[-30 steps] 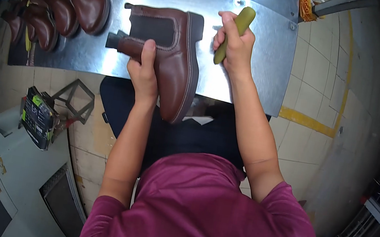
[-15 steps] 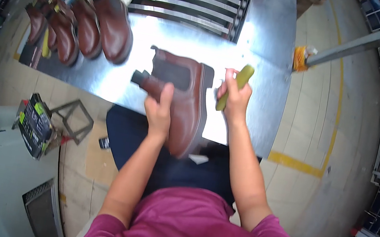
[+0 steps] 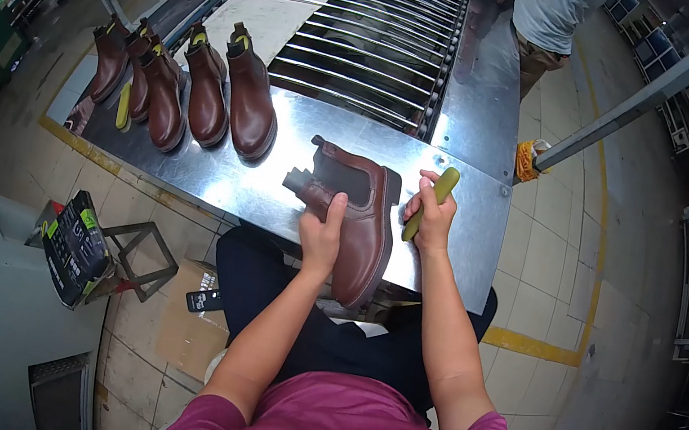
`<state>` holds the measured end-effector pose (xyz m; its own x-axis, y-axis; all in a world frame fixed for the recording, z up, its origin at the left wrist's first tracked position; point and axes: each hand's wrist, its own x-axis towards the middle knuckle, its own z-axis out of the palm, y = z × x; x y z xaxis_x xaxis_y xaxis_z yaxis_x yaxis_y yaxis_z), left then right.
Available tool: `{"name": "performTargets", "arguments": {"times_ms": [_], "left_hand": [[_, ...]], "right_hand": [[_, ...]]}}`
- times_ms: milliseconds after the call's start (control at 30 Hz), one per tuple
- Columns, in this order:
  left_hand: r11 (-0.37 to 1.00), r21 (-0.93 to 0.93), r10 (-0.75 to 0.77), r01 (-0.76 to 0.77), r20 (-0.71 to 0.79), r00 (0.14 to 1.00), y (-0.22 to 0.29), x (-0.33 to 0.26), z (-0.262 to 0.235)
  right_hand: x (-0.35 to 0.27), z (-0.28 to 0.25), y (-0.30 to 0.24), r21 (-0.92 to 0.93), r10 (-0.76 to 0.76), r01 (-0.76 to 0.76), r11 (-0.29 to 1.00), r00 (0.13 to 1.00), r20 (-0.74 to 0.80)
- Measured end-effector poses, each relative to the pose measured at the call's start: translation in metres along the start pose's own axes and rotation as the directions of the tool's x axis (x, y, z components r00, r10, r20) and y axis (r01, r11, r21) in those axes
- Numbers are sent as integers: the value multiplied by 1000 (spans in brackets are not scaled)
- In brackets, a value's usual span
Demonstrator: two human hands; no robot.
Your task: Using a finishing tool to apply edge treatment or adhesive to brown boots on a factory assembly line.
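A brown leather ankle boot (image 3: 363,241) with dark elastic side panels lies on its side over the table's near edge. Its sole faces right and its toe points toward me. My left hand (image 3: 323,234) grips it around the shaft, thumb on top. Just right of the sole, apart from it, my right hand (image 3: 434,214) is closed around a slim olive-green stick (image 3: 448,182) with rounded ends; I cannot make out its exact kind. Several matching boots (image 3: 250,108) stand upright in a group at the table's left. Beside them lies a yellow-green piece (image 3: 124,107) of similar shape.
A roller conveyor (image 3: 373,47) runs away beyond the shiny metal table (image 3: 305,122). Another person (image 3: 554,22) stands at its far right. A slanted grey post (image 3: 627,107) rises at right. To my left are a pale machine cabinet (image 3: 16,324) and a cardboard box (image 3: 183,334).
My view has shifted, so the table and boots sit lower and farther right in the picture, and the other person shows. Both hands keep their holds.
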<state>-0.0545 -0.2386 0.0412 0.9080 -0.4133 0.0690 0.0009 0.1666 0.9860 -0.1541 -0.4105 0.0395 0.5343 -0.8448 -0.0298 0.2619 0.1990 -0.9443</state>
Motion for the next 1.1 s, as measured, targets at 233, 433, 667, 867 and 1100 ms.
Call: {"name": "performTargets", "arguments": {"times_ms": [233, 433, 667, 867, 1100], "left_hand": [[997, 53, -67, 63, 74, 995, -2, -4, -8], [995, 46, 93, -91, -48, 994, -8, -3, -2], [996, 8, 94, -94, -52, 994, -5, -2, 1], [998, 28, 64, -63, -30, 997, -15, 1, -2], [990, 24, 138, -137, -50, 989, -13, 0, -3]], "right_hand": [[-4, 1, 3, -43, -13, 12, 999, 999, -31], [-2, 2, 5, -82, 16, -22, 996, 997, -76], [2, -3, 9, -47, -23, 21, 999, 999, -33], [1, -1, 8, 10, -57, 57, 998, 998, -13], [1, -2, 11, 7, -72, 72, 997, 997, -7]]}}
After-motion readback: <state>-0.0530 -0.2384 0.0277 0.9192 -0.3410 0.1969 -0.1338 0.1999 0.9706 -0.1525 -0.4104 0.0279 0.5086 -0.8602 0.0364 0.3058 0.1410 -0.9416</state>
